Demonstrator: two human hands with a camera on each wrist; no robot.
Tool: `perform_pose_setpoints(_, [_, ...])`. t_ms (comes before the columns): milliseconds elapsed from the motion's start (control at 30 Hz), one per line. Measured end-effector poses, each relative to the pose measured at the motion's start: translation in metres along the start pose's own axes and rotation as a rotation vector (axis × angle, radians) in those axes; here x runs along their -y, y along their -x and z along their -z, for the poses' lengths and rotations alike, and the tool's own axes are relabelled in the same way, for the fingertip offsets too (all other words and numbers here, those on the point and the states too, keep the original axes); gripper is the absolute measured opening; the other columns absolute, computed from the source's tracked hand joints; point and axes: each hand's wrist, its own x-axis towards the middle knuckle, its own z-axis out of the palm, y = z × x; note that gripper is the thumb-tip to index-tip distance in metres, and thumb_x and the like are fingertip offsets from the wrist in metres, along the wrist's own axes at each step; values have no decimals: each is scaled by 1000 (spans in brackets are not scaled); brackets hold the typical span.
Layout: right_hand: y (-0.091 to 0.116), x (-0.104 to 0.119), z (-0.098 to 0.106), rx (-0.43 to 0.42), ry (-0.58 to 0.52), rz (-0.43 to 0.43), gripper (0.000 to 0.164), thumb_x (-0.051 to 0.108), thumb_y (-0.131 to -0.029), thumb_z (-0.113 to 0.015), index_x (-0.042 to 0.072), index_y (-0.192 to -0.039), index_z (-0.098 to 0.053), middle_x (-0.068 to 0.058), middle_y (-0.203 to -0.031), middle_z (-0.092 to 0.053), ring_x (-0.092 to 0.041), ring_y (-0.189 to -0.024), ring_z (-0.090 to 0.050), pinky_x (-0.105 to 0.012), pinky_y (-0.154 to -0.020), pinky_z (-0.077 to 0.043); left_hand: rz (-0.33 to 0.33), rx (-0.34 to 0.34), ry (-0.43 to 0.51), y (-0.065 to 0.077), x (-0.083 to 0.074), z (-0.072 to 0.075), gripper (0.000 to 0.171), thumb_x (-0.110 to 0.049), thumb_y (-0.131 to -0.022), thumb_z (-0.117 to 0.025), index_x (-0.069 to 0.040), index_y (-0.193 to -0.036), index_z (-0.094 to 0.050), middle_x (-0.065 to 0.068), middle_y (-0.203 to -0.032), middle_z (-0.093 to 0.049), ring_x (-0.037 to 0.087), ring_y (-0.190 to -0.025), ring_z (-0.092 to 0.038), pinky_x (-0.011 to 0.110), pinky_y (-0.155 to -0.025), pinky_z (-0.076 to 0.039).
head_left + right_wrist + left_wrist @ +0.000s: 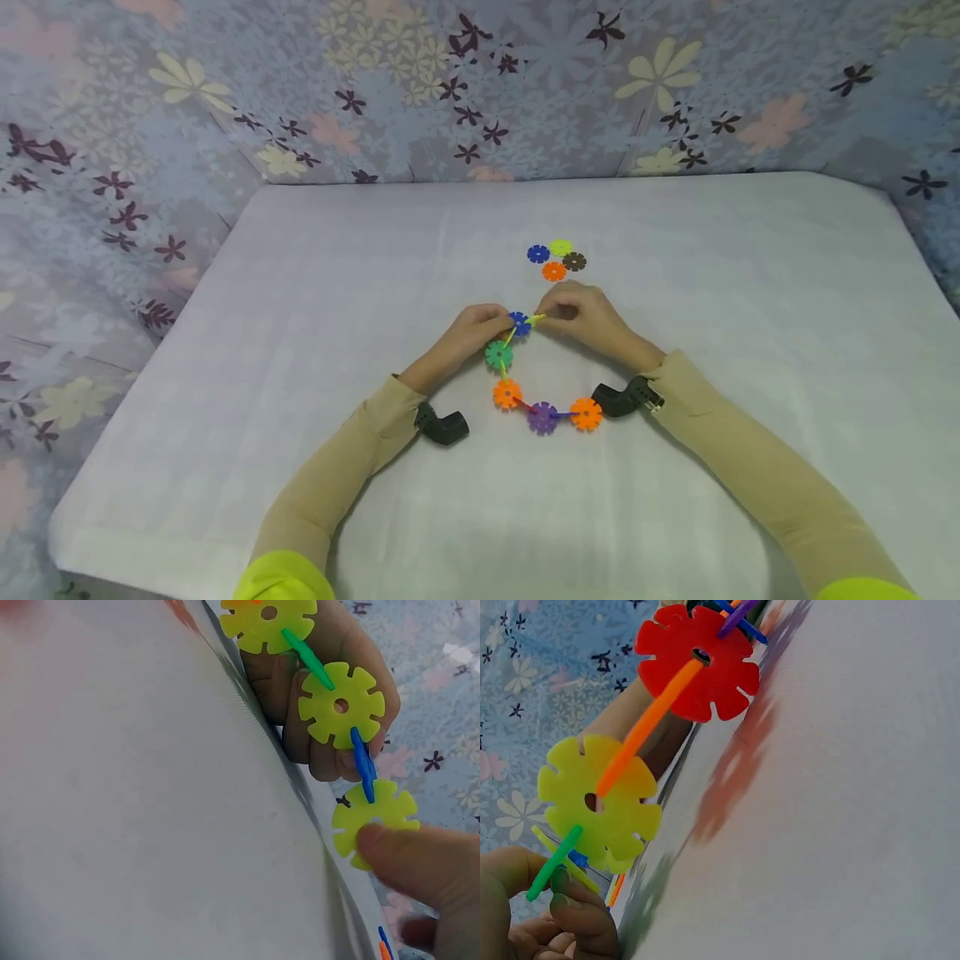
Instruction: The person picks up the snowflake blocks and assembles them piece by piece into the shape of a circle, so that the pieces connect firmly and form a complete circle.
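A curved chain of notched plastic interlocking discs lies in front of me, with orange discs (507, 393), a purple disc (542, 418) and a green disc (498, 355). At its far end my left hand (474, 330) pinches the edge of a blue disc (519, 323). My right hand (590, 321) pinches a yellow disc (536, 319), which meets that blue one. In the right wrist view, the right thumb covers part of the yellow disc (400, 804); the blue disc (364, 765) stands edge-on against it. Close to the left wrist camera are a red disc (697, 682) and a yellow disc (622, 825).
Beyond the right hand, loose discs lie together: blue (537, 254), yellow-green (560, 247), brown (574, 262) and orange (553, 272). Black wrist mounts (442, 425) hang from both sleeves; the right one is beside the chain's near orange disc. A white cloth (337, 275) covers the table.
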Motion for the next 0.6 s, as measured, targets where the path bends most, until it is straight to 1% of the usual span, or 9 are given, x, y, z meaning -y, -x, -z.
perform_pose_setpoints(100, [2, -3, 3, -14, 302, -15, 50, 36, -64, -62, 9, -104, -51, -3, -109, -44, -15, -85, -35, -31, -73, -26, 16, 7, -5, -2, 0, -2, 19, -18, -78, -47, -2, -68, -51, 5, -59, -45, 12, -53, -39, 22, -51, -34])
perform_pose_setpoints(167, [2, -3, 4, 8, 417, -60, 64, 43, -64, -59, 5, -112, -43, -8, -118, -35, -18, -83, -31, -32, -71, -25, 17, -2, 7, -2, 0, -3, 18, -17, -78, -46, -2, -67, -50, 6, -58, -43, 13, -53, -38, 23, -51, -33])
perform_pose_setpoints(200, [2, -3, 4, 10, 447, -88, 66, 44, -64, -58, 4, -114, -41, -9, -118, -35, -19, -81, -29, -31, -67, -25, 18, -7, 12, -2, 0, -3, 18, -17, -78, -46, -2, -67, -49, 6, -58, -43, 13, -53, -37, 22, -51, -33])
perform_pose_setpoints(267, [2, -2, 5, -14, 469, -112, 60, 40, -67, -57, 3, -111, -44, -10, -113, -41, -20, -79, -28, -31, -66, -24, 13, -8, 22, -1, 0, -3, 18, -16, -78, -46, -2, -66, -48, 6, -57, -42, 13, -52, -37, 22, -50, -32])
perform_pose_setpoints(300, [2, -2, 5, -37, 469, -108, 55, 36, -68, -58, 2, -109, -45, -11, -109, -44, -21, -80, -29, -31, -67, -24, 8, -4, 26, 0, -1, -3, 18, -16, -78, -46, -2, -66, -48, 6, -57, -42, 13, -52, -37, 22, -50, -32])
perform_pose_setpoints(367, [2, -3, 6, -83, 481, -86, 47, 27, -69, -60, 1, -106, -48, -11, -105, -47, -22, -81, -31, -32, -69, -23, 0, 6, 34, 0, -1, -3, 18, -16, -78, -46, -2, -67, -48, 6, -58, -42, 13, -53, -36, 22, -51, -32])
perform_pose_setpoints(433, [2, -4, 5, -110, 484, -61, 41, 20, -69, -60, 1, -104, -50, -11, -104, -49, -22, -79, -33, -33, -69, -22, -7, 14, 34, 1, -1, -2, 18, -16, -78, -46, -2, -67, -48, 6, -58, -42, 13, -53, -36, 22, -51, -31])
perform_pose_setpoints(533, [2, -6, 5, -101, 473, -56, 35, 17, -69, -60, 2, -101, -53, -9, -101, -50, -22, -75, -32, -33, -66, -21, -10, 15, 42, 1, 0, -2, 18, -16, -78, -46, -2, -67, -48, 6, -58, -42, 13, -53, -36, 23, -51, -31])
perform_pose_setpoints(600, [2, -6, 5, -96, 411, -92, 32, 16, -68, -61, 4, -97, -55, -6, -96, -53, -21, -73, -30, -32, -64, -21, -14, 14, 40, 1, 1, -2, 18, -17, -77, -46, -3, -66, -48, 6, -58, -42, 13, -53, -37, 23, -52, -32])
